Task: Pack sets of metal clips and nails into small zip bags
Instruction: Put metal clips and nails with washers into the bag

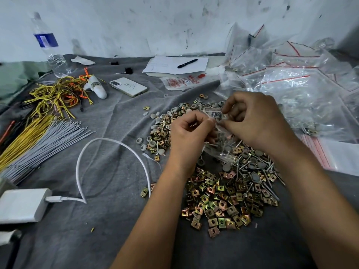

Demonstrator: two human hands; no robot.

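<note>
Both hands grip one small zip bag above the clips: left hand pinches its edge, right hand curls around its top (nails inside). A loose pinch could tip them back out.
</note>
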